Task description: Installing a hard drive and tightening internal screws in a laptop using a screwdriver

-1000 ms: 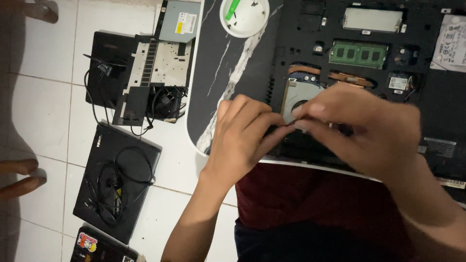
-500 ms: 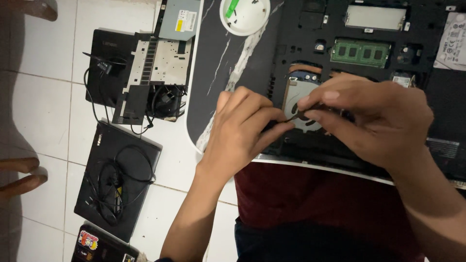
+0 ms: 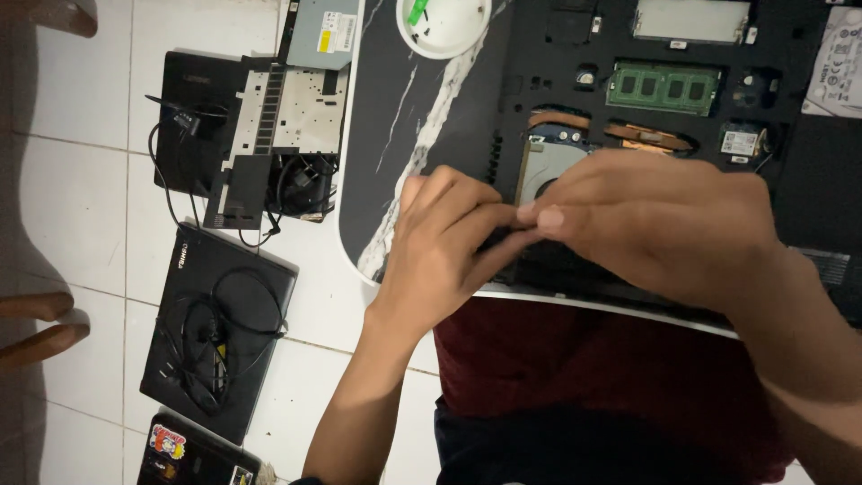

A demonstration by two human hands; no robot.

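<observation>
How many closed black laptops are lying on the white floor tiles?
2: one closed black laptop with a cable coiled on top, left of the left hand; one stickered laptop at the bottom edge, partly cut off. Others may be out of view.

Right hand point(image 3: 655, 224) lowered, fingertips now meeting left hand point(image 3: 449, 238) fingertips.

Dim, even indoor light; source not visible. White tiled floor point(image 3: 81, 207) brightest area, slightly grey, soft shadow band along left edge. Black opened laptop underside point(image 3: 557, 99) dark, detail in recesses lost (green memory strip point(image 3: 664, 88) still readable). Mild glare on silver round fan cover point(image 3: 549, 166). Left hand point(image 3: 444, 247) and right hand point(image 3: 655, 229) soft, slight motion blur at fingertips. Dark red cloth point(image 3: 593, 368) below murky, grainy. No marked edge distortion.
</observation>
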